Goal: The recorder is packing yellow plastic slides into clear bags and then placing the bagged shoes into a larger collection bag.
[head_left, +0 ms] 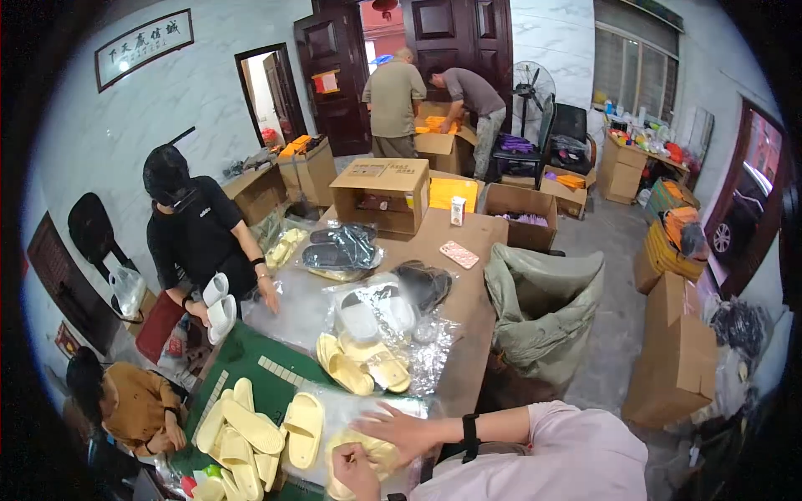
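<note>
**Both hands on a bagged pair of yellow slippers**

The right hand (407,428) lay flat with fingers spread, pressing on a pair of yellow slippers in a clear bag (368,455), not closed around it. The left hand (352,468) was just below, on the near edge of the same bag; its fingers looked curled, perhaps pinching the plastic, but the view was too small to be sure. Just left of the hands lay a single yellow slipper (304,428), and further left a heap of loose yellow slippers (238,438) on the green mat (251,355). Beyond the hands, more bagged slippers (368,367) rested on the table (468,334).
</note>
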Demonstrator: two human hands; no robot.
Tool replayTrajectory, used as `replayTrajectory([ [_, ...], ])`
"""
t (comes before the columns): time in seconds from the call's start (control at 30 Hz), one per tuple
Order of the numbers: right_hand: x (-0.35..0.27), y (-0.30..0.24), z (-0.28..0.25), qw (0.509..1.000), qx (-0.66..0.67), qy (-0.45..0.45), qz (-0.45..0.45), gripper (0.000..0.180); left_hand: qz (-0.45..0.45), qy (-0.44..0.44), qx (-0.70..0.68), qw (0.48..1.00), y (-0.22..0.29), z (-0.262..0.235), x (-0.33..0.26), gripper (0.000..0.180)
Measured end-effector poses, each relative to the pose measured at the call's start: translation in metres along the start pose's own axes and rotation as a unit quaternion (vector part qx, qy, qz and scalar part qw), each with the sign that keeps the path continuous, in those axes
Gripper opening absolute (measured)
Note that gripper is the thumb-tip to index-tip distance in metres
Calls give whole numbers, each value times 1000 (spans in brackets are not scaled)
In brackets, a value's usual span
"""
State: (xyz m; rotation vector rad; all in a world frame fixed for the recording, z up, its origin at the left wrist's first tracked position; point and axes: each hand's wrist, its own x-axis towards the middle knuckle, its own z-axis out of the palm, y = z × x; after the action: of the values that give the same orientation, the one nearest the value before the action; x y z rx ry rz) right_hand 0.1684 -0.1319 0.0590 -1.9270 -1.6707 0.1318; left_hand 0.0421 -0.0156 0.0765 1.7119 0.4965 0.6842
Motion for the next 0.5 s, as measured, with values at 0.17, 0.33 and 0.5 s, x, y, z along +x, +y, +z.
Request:
replayTrajectory([
  [0.17,-14,24,22,999,36,32,7,69,35,-40,23,998,15,16,0,7],
  [0.33,-6,36,11,999,-1,-38,16,19,5,-14,2,1000,5,7,10,14],
  [0.5,-8,40,-9,999,-16,9,30,15,-38,127,7,991,-90,-31,21,30],
])
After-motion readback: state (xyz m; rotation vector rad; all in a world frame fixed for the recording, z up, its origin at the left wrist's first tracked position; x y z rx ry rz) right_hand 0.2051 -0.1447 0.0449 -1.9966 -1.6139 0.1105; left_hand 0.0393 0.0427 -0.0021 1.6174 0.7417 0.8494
